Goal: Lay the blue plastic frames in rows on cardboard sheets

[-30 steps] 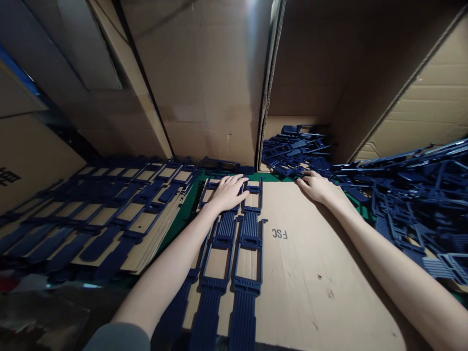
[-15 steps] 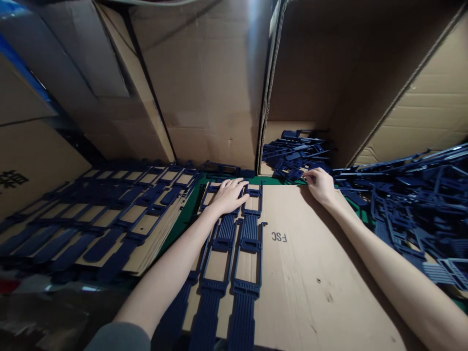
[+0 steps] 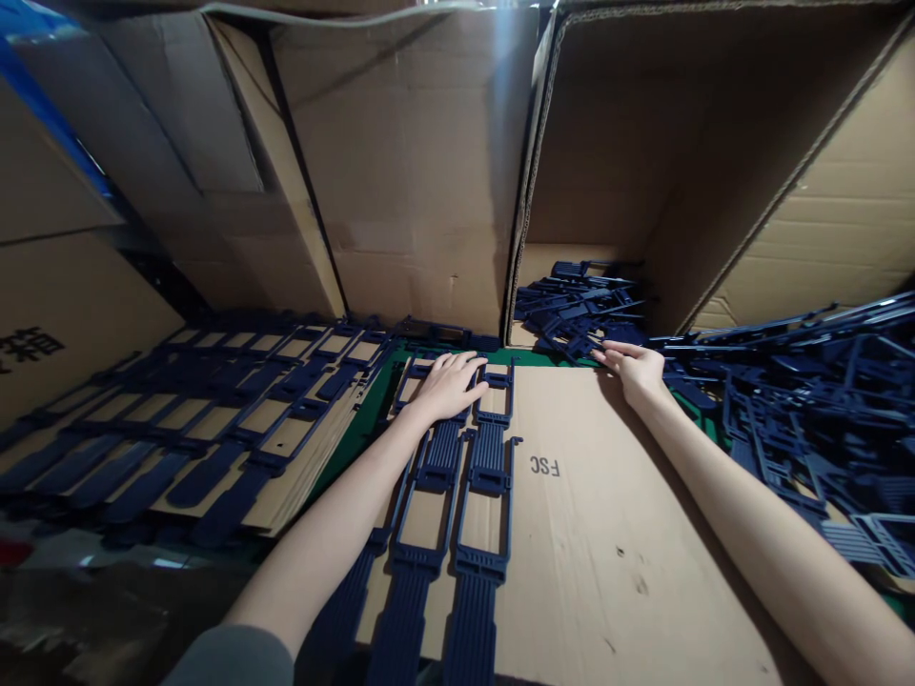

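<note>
My left hand (image 3: 450, 386) lies with fingers spread over the upper ends of dark blue plastic frames with ribbed tails. They are laid in columns on a flat cardboard sheet (image 3: 572, 553) printed "FSC"; one frame (image 3: 486, 510) shows just below the hand. My right hand (image 3: 638, 370) is at the sheet's far edge, fingers stretched toward a loose pile of blue plastic frames (image 3: 582, 303) in the cardboard box. Nothing shows held in it. Whether its fingertips touch the nearest piece is unclear.
To the left, a stack of cardboard sheets (image 3: 293, 491) carries rows of similar blue frames. A tangled heap of blue frames (image 3: 822, 410) fills the right side. An open cardboard box (image 3: 686, 124) stands behind, and green surface (image 3: 350, 429) shows between the sheets.
My right hand has shifted slightly right and nearer, its bent fingers straightening out. My left hand stays on the frames. The view has tilted a little.
</note>
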Available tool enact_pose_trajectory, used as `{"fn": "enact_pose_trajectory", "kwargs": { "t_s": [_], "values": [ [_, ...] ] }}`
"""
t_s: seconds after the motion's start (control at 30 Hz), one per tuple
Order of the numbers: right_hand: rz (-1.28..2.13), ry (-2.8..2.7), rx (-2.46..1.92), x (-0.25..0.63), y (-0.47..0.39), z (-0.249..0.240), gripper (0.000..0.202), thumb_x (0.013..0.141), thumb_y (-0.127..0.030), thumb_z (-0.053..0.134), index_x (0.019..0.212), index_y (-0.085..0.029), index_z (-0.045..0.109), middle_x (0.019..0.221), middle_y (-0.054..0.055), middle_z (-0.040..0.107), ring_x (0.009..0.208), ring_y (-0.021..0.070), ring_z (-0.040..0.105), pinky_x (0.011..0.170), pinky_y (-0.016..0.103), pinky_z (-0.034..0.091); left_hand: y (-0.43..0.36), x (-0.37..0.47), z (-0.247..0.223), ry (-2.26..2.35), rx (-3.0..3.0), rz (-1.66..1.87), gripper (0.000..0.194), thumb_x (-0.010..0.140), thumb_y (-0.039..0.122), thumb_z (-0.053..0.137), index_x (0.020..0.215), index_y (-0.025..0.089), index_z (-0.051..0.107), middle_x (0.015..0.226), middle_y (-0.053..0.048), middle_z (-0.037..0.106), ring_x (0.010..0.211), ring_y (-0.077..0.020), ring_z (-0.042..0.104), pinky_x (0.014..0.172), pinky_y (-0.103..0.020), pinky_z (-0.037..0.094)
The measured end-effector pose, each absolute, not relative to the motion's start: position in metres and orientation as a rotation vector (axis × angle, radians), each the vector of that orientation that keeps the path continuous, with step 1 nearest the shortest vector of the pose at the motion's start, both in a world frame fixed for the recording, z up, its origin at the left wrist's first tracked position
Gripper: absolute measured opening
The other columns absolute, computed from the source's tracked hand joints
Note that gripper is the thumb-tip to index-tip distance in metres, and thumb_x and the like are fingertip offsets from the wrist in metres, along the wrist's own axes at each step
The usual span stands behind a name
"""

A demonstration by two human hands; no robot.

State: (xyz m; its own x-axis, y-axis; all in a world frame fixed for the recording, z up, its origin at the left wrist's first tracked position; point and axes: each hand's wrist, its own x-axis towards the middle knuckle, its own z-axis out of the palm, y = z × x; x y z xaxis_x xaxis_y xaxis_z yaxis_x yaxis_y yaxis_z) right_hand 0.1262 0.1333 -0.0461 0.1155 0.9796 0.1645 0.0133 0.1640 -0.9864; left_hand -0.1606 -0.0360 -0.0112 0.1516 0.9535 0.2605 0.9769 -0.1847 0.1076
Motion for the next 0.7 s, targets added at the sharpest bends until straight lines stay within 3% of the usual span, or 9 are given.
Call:
{"fn": "enact_pose_trajectory", "kwargs": {
  "t_s": [0.3, 0.43, 0.53, 0.7],
  "values": [
    [0.887, -1.282, -1.042, 0.121, 0.122, -0.041, 0.009, 0.07, -0.017, 0.059, 0.077, -0.018, 0.065, 0.085, 0.006, 0.067, 0.083, 0.0214, 0.07, 0.084, 0.037, 0.056, -0.036, -0.16, -0.01, -1.952, -2.32, -0.415, 0.046, 0.093, 0.043, 0.038, 0.133, 0.021, 0.044, 0.142, -0.009, 0.043, 0.133, -0.0231, 0.037, 0.113, -0.045, 0.021],
    [0.479, -1.749, -0.857, 0.116, 0.118, -0.039, 0.016, 0.077, -0.019, 0.051, 0.078, -0.02, 0.067, 0.093, 0.007, 0.066, 0.083, 0.0208, 0.067, 0.078, 0.036, 0.056, -0.036, -0.159, -0.009, -1.965, -2.322, -0.393, 0.046, 0.093, 0.042, 0.039, 0.133, 0.021, 0.044, 0.142, -0.009, 0.044, 0.132, -0.0229, 0.038, 0.113, -0.044, 0.021],
    [0.19, -2.017, -0.757, 0.113, 0.119, -0.044, 0.024, 0.082, -0.019, 0.044, 0.087, -0.021, 0.068, 0.097, 0.008, 0.068, 0.092, 0.0223, 0.065, 0.083, 0.038, 0.054, -0.036, -0.159, -0.009, -1.965, -2.32, -0.386, 0.047, 0.093, 0.042, 0.039, 0.134, 0.02, 0.044, 0.141, -0.009, 0.045, 0.132, -0.0227, 0.038, 0.113, -0.044, 0.022],
    [0.112, -2.213, -0.823, 0.11, 0.123, -0.051, 0.034, 0.083, -0.023, 0.046, 0.112, -0.016, 0.062, 0.121, 0.011, 0.061, 0.109, 0.0254, 0.059, 0.093, 0.04, 0.048, -0.035, -0.16, -0.011, -1.961, -2.318, -0.385, 0.046, 0.093, 0.043, 0.037, 0.134, 0.021, 0.043, 0.141, -0.008, 0.045, 0.132, -0.0223, 0.039, 0.113, -0.043, 0.021]
  ]
}}
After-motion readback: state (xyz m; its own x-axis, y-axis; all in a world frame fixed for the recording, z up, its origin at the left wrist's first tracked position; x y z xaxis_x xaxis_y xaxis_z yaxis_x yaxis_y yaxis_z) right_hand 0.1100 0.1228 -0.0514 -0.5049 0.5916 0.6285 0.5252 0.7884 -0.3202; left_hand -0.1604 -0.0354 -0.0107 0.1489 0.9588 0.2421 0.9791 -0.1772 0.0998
